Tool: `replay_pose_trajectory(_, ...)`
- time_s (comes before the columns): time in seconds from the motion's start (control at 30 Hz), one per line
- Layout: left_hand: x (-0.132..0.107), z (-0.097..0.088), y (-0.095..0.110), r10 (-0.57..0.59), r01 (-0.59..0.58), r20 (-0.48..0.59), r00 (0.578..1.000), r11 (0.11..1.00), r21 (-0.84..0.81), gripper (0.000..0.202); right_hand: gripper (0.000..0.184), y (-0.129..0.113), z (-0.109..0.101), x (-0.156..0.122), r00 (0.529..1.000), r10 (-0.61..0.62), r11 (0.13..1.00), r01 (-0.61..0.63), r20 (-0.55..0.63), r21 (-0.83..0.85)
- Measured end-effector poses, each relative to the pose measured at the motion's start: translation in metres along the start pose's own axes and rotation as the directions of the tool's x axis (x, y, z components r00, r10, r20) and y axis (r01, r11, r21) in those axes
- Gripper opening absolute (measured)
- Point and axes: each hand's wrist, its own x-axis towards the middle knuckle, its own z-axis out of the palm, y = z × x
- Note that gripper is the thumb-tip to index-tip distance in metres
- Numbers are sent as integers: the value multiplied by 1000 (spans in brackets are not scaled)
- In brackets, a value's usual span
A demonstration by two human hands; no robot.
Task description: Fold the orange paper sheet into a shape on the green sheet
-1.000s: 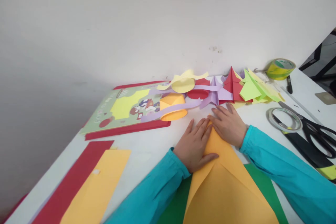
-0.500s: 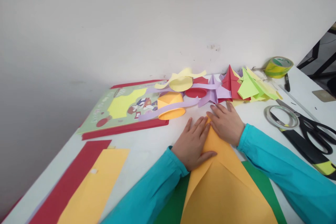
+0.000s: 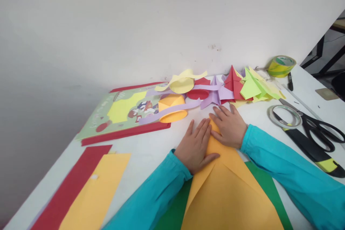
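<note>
An orange paper sheet [image 3: 229, 194] lies on a green sheet [image 3: 175, 212] at the table's near edge, its two far corners folded in to a point. My left hand [image 3: 195, 147] lies flat on the left flap, fingers stretched out. My right hand [image 3: 228, 125] presses flat on the right flap at the tip. Both sleeves are turquoise. Neither hand grips anything.
Folded paper shapes [image 3: 237, 86] line the wall beside an orange paper cup [image 3: 172, 109] and a picture book [image 3: 121, 113]. Red and yellow sheets [image 3: 88, 187] lie at the left. Scissors [image 3: 320, 129], a tape ring [image 3: 284, 115] and a yellow-green tape roll [image 3: 281, 65] sit right.
The view has shifted slightly, sliding the scene left and up. Both hands stay pressed on the folded orange paper with little movement.
</note>
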Motion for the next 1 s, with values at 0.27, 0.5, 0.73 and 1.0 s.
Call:
replay_pose_trajectory(0.27,0,2,-1,-7,7,-6,1000,1000,-5,92,69,1,3,-2,1000,-25,999,25,15,-29)
replay_pose_trajectory(0.5,2,0,1,-40,40,20,999,999,-30,88,72,-3,5,-5,1000,-17,998,18,20,-53)
replay_pose_trajectory(0.73,4,-1,1,-55,57,30,998,997,-51,88,76,-3,5,-6,999,-27,997,30,35,-71)
replay_pose_trajectory(1.0,5,0,0,-65,68,46,997,997,-43,94,78,-4,6,-5,998,-28,992,35,58,-123)
